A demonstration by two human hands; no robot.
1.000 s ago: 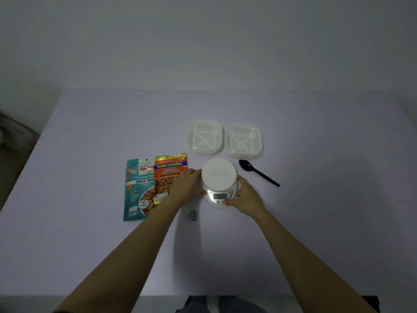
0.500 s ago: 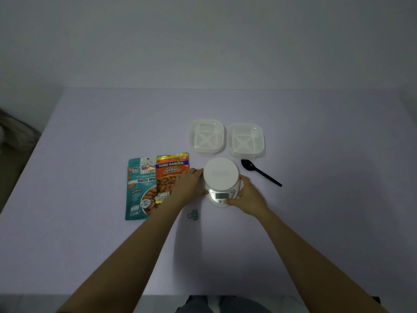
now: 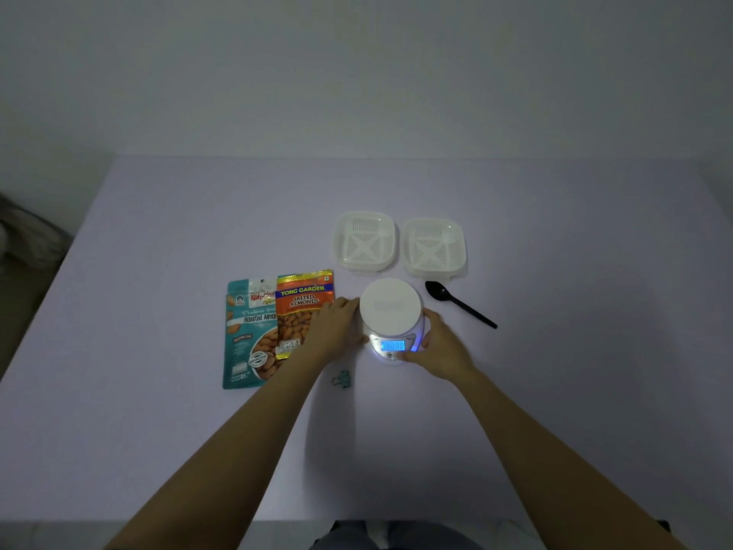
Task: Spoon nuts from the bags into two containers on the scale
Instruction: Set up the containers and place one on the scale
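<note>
Both hands cupped the scale [image 3: 390, 311], left hand [image 3: 336, 328] and right hand [image 3: 443, 348] grasping its sides; display lit. Best steadied, platform untouched.

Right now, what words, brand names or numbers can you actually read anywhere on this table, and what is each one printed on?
"TONG GARDEN" and "SALTED ALMONDS": on the orange bag.
"Roasted Almo...", cut off by the orange bag, "UNSALTED" in a round seal, and "85" near the bottom: on the teal bag.
Red logo at the teal bag's top: partly covered, unreadable.
Lit blue display on the scale: digits too blurred to read.
Containers, spoon: no text.
</note>
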